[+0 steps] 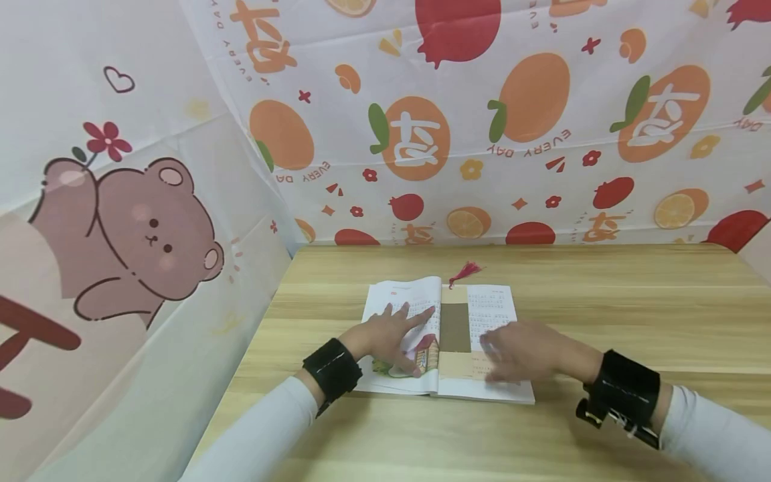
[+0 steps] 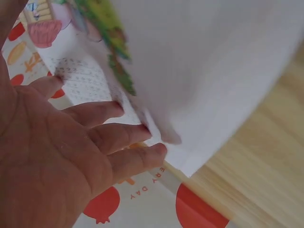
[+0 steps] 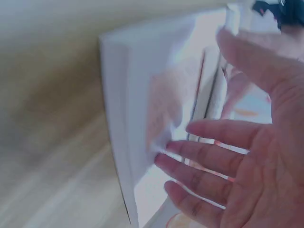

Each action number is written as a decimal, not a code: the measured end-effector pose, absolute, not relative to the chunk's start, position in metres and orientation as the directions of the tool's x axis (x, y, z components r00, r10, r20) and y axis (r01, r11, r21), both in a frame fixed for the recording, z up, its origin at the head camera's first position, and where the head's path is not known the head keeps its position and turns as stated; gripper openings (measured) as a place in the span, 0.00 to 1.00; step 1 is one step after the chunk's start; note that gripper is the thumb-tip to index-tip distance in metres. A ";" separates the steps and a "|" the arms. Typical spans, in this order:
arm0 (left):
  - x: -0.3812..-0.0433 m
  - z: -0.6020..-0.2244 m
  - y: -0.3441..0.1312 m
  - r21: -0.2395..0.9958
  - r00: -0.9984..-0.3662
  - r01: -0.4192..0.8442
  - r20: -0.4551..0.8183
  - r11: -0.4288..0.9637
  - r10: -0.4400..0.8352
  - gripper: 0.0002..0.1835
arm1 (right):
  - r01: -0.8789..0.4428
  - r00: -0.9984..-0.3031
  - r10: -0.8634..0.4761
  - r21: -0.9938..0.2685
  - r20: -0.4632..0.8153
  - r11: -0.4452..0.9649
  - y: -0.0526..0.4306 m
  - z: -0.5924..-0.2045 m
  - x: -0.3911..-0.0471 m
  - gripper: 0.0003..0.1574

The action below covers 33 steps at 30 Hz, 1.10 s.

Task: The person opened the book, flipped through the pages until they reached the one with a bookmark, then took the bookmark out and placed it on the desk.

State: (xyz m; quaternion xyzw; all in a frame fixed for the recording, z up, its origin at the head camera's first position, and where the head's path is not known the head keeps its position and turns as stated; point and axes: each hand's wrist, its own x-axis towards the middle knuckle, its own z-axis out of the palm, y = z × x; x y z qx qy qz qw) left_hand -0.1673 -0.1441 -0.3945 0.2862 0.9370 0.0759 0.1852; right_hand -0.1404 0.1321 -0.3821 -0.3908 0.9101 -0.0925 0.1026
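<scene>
An open book [image 1: 385, 383] lies on the table, printed text and a coloured picture on its left page. My left hand [image 1: 388, 338] rests spread over that page, fingers apart and straight; the left wrist view shows its fingertips on the paper. Along the gutter of the right page lies a flat tan-and-brown bookmark [image 1: 454, 328], its red tassel [image 1: 466, 271] reaching past the book's top edge. Blurred, my right hand [image 1: 521, 349] is over the right page, its fingertips near the page's text. In the right wrist view its fingers [image 3: 209, 156] are loosely extended, with nothing gripped.
The wooden table [image 1: 632, 301] extends around the book. Behind it hangs a white cloth [image 1: 464, 100] printed with fruit, and at the left a cloth with a bear [image 1: 156, 227]. Black bands [image 1: 332, 369] sit on both wrists.
</scene>
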 end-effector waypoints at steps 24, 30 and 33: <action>-0.171 -0.384 -0.136 0.292 -0.789 0.396 -0.378 0.871 0.485 0.61 | 0.126 -0.746 -0.455 -0.775 -0.485 0.620 0.095 -0.395 -0.225 0.17; -0.172 -0.385 -0.136 0.267 -0.795 0.409 -0.364 0.873 0.484 0.61 | 0.147 -0.731 -0.447 -0.759 -0.515 0.634 0.092 -0.396 -0.232 0.17; -0.173 -0.387 -0.135 0.265 -0.793 0.408 -0.371 0.873 0.483 0.61 | 0.184 -0.717 -0.445 -0.762 -0.536 0.621 0.093 -0.398 -0.234 0.16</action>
